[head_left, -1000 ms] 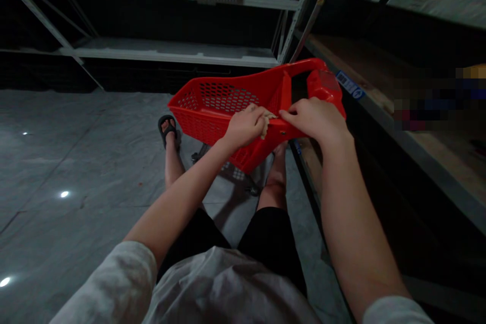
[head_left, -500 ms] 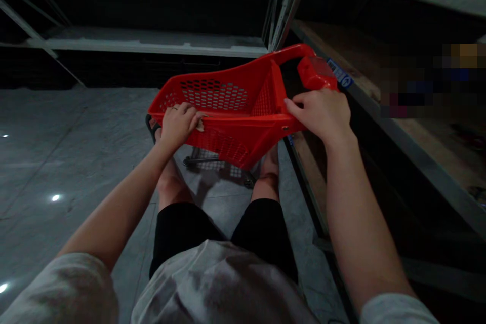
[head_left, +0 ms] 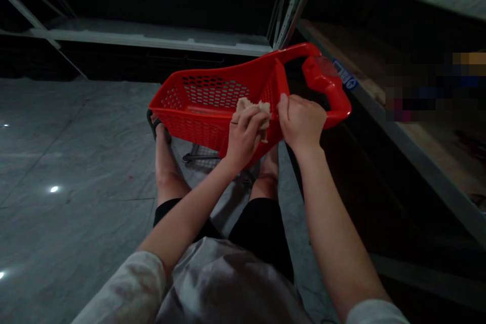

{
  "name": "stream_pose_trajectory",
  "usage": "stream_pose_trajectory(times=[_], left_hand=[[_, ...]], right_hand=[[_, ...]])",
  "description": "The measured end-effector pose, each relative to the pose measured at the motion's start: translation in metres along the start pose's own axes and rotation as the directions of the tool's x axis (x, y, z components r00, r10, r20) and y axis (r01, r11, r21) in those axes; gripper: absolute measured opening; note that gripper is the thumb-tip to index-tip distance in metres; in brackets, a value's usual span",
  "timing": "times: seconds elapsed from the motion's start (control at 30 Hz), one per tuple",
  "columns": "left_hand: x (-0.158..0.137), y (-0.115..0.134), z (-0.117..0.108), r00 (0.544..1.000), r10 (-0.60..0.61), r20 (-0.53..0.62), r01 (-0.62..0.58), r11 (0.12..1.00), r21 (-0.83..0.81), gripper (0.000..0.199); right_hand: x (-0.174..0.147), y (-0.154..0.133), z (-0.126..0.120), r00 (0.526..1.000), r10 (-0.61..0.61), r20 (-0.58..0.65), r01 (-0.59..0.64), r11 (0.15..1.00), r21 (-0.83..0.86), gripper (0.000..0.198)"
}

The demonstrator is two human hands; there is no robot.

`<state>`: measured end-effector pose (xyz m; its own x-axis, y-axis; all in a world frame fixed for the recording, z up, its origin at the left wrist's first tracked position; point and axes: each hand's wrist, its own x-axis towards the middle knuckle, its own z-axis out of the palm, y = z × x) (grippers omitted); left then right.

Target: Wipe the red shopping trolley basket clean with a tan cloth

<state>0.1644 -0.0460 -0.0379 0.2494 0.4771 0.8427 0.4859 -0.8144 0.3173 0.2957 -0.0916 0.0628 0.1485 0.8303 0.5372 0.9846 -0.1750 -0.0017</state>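
A small red plastic shopping cart [head_left: 190,126] stands on the grey floor [head_left: 76,157], just in front of the person, its basket tapering toward the left and its walls pierced with rows of oval holes. The plastic is glossy and evenly coloured, with a smooth rim running round to a looped red handle [head_left: 343,104] at the right end, where a moulded block carries a clear cover. Below the basket, part of a dark frame shows. A crumpled beige cloth [head_left: 243,104] lies bunched at the near rim, its loose folds standing above the edge and one ragged end hanging down outside. The left hand [head_left: 243,136], with a thin dark ring on one finger, has its grip closed on this cloth, fingers bent and pressing it to the rim. The right hand [head_left: 304,119] is just beside it, nearer the handle; its grip is clamped over the cart's rim, thumb uppermost, the fingertips hidden. Past the handle, against the edge of a brown-topped shelf [head_left: 374,88], is a blue label [head_left: 345,75] with white characters and a round white emblem, too small and dim to read. Behind the cart runs a pale metal rack [head_left: 163,43]; a blurred patch of blocks covers whatever lies on the shelf farther right.
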Motion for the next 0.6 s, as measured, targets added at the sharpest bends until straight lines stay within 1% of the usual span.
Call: stream_pose_trajectory(times=[0.03, 0.1, 0.13, 0.17, 0.2, 0.23, 0.3, 0.33, 0.4, 0.47, 0.53, 0.6], left_hand=[[-0.009, 0.004, 0.008, 0.999, -0.033, -0.038, 0.033, 0.999, 0.007, 0.028], [-0.032, 0.003, 0.024, 0.988, -0.123, -0.091, 0.125, 0.992, 0.009, 0.023], [-0.047, -0.001, 0.031, 0.984, -0.151, -0.092, 0.152, 0.988, 0.007, 0.020], [-0.063, -0.007, 0.037, 0.986, -0.151, -0.067, 0.152, 0.988, 0.006, 0.017], [-0.079, -0.014, 0.042, 0.993, -0.121, -0.012, 0.121, 0.993, 0.006, 0.015], [-0.094, -0.022, 0.044, 0.996, -0.065, 0.053, 0.065, 0.998, 0.001, 0.014], [-0.117, -0.035, 0.045, 0.986, 0.065, 0.155, -0.060, 0.998, -0.035, 0.013], [-0.122, -0.041, 0.042, 0.976, 0.126, 0.176, -0.118, 0.992, -0.053, 0.013], [-0.118, -0.048, 0.035, 0.960, 0.218, 0.175, -0.210, 0.976, -0.066, 0.014], [-0.095, -0.048, 0.025, 0.958, 0.257, 0.129, -0.251, 0.966, -0.060, 0.013], [-0.061, -0.041, 0.014, 0.976, 0.217, 0.032, -0.215, 0.975, -0.062, 0.013], [-0.025, -0.028, 0.005, 0.985, 0.158, -0.072, -0.164, 0.983, -0.084, 0.019]], right_hand=[[0.001, 0.001, 0.000, 1.000, 0.022, -0.018, -0.022, 0.999, 0.024, 0.060], [0.003, 0.003, 0.002, 0.998, 0.053, -0.044, -0.050, 0.997, 0.063, 0.065], [0.003, 0.003, 0.003, 0.996, 0.065, -0.056, -0.060, 0.995, 0.075, 0.067], [0.004, 0.004, 0.005, 0.995, 0.076, -0.068, -0.071, 0.994, 0.082, 0.069], [0.004, 0.004, 0.007, 0.993, 0.085, -0.079, -0.079, 0.993, 0.083, 0.070], [0.004, 0.003, 0.008, 0.992, 0.090, -0.087, -0.083, 0.993, 0.079, 0.070], [0.003, 0.002, 0.010, 0.992, 0.080, -0.097, -0.076, 0.996, 0.051, 0.068], [0.003, 0.001, 0.011, 0.993, 0.068, -0.101, -0.065, 0.997, 0.036, 0.067], [0.002, -0.002, 0.011, 0.994, 0.046, -0.103, -0.044, 0.999, 0.026, 0.064], [0.002, -0.006, 0.008, 0.995, 0.042, -0.087, -0.037, 0.998, 0.050, 0.063], [0.002, -0.009, 0.005, 0.998, 0.051, -0.037, -0.047, 0.995, 0.088, 0.064], [0.003, -0.010, -0.001, 0.998, 0.058, 0.024, -0.060, 0.991, 0.123, 0.066]])
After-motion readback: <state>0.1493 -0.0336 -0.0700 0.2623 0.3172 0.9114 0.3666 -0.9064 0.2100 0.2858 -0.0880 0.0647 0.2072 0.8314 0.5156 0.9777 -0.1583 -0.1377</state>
